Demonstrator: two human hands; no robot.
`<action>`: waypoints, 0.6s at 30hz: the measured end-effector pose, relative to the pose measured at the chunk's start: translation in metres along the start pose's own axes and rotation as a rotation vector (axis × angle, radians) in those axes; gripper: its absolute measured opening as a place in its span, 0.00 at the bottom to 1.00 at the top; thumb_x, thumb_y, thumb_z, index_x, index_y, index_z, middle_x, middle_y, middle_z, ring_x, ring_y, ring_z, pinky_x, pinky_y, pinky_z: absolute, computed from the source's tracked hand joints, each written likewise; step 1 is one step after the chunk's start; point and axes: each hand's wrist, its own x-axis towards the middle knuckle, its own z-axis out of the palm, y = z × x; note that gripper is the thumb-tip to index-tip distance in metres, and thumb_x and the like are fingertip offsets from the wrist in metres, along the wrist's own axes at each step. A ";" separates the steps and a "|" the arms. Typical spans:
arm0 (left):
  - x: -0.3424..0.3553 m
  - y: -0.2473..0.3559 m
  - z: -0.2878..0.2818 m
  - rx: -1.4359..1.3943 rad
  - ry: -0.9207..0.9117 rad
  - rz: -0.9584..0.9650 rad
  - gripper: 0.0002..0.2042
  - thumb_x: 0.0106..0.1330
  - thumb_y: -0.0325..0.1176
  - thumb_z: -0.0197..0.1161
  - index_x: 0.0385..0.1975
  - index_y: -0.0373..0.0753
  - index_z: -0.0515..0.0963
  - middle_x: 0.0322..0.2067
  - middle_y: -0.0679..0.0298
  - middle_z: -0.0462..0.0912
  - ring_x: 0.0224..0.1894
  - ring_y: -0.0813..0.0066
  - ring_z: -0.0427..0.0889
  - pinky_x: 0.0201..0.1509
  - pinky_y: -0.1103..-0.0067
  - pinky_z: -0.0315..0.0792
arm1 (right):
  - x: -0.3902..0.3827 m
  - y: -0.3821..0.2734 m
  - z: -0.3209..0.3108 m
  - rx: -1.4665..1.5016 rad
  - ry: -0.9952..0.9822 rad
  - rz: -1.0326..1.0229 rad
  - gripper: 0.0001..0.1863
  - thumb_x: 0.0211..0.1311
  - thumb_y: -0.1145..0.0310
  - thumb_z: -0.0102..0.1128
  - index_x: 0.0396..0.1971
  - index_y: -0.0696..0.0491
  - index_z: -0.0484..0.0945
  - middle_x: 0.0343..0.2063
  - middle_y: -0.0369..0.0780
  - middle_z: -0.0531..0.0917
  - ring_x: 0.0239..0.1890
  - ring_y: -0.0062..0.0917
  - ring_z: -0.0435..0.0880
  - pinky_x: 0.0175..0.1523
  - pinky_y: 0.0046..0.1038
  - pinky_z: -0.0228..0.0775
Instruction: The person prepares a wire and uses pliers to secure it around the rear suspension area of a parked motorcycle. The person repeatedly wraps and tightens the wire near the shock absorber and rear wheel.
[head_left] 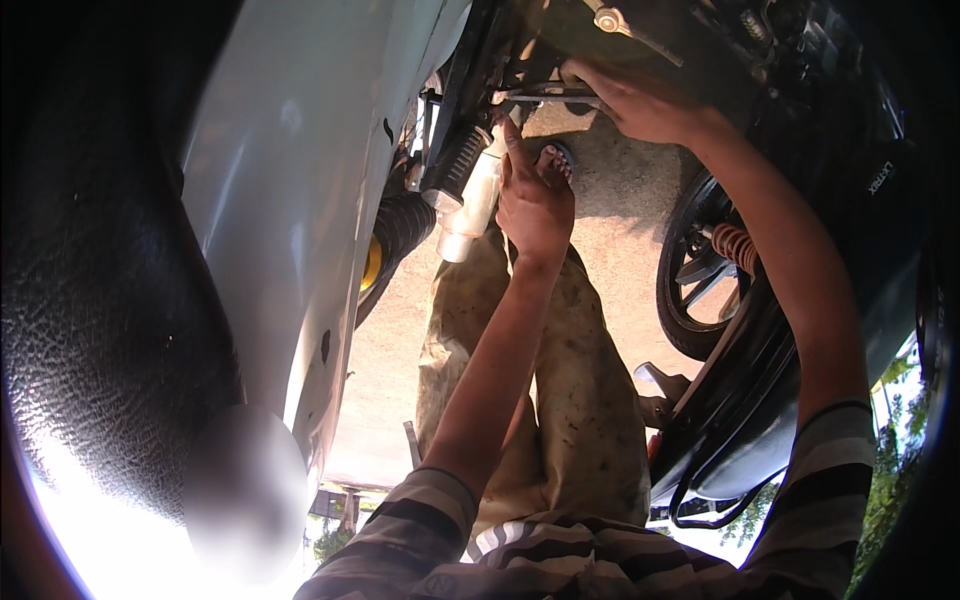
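Note:
My right hand (640, 105) is closed round the handle end of pliers (545, 97), whose two slim metal handles run left to a small bright fitting (498, 98) on the dark frame of the motorbike. Just below the jaws is my left hand (537, 205). Its index finger reaches up to the fitting and the other fingers are curled; what they pinch, if anything, is hidden. Beside that hand a pale, sunlit cylinder (475, 195) slants down toward my knees. A black ribbed footrest (462, 160) sits left of it.
A grey-white motorbike panel (290, 130) and a black textured seat (90, 330) fill the left. On the right stands another dark motorbike, with its wheel (690, 300) and a copper-coloured spring (735, 247). My stained trousers (575, 390) and a sandalled foot (555, 160) are below.

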 end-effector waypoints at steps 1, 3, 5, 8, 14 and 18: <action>0.001 0.000 0.002 0.034 0.056 0.059 0.47 0.63 0.31 0.65 0.80 0.45 0.44 0.40 0.56 0.85 0.38 0.55 0.86 0.41 0.64 0.78 | 0.000 0.004 0.001 0.021 0.024 -0.012 0.29 0.60 0.78 0.64 0.63 0.47 0.74 0.51 0.44 0.82 0.53 0.41 0.83 0.55 0.40 0.77; -0.002 -0.002 0.003 0.045 0.036 0.048 0.47 0.64 0.33 0.67 0.80 0.45 0.45 0.40 0.56 0.85 0.39 0.55 0.86 0.41 0.64 0.78 | 0.000 0.011 0.001 0.017 -0.028 0.014 0.25 0.65 0.70 0.64 0.62 0.48 0.75 0.47 0.46 0.84 0.51 0.41 0.84 0.55 0.40 0.77; -0.002 0.000 0.001 0.039 0.032 0.052 0.47 0.65 0.35 0.68 0.80 0.45 0.45 0.40 0.56 0.85 0.39 0.55 0.86 0.42 0.64 0.78 | 0.006 0.017 -0.001 -0.032 -0.179 0.087 0.24 0.68 0.60 0.65 0.61 0.50 0.76 0.43 0.47 0.85 0.49 0.41 0.85 0.55 0.40 0.77; -0.001 0.008 -0.008 -0.022 -0.029 0.021 0.46 0.64 0.32 0.66 0.80 0.45 0.45 0.45 0.53 0.83 0.45 0.52 0.84 0.46 0.62 0.77 | 0.019 0.025 -0.007 -0.002 -0.251 0.118 0.30 0.69 0.45 0.61 0.59 0.54 0.78 0.47 0.47 0.85 0.51 0.41 0.84 0.55 0.39 0.76; 0.000 0.003 -0.010 -0.081 0.034 0.134 0.45 0.65 0.31 0.67 0.79 0.40 0.47 0.41 0.51 0.84 0.39 0.56 0.85 0.42 0.65 0.78 | 0.016 0.021 0.007 0.011 -0.096 0.100 0.27 0.65 0.46 0.67 0.46 0.57 0.83 0.34 0.46 0.86 0.37 0.35 0.87 0.47 0.35 0.79; -0.008 0.004 -0.006 -0.294 0.059 0.199 0.34 0.68 0.24 0.60 0.74 0.34 0.56 0.44 0.51 0.84 0.41 0.60 0.85 0.44 0.70 0.79 | 0.037 0.019 -0.020 0.708 -0.760 0.381 0.19 0.65 0.56 0.70 0.33 0.59 0.80 0.22 0.40 0.82 0.22 0.25 0.82 0.34 0.30 0.78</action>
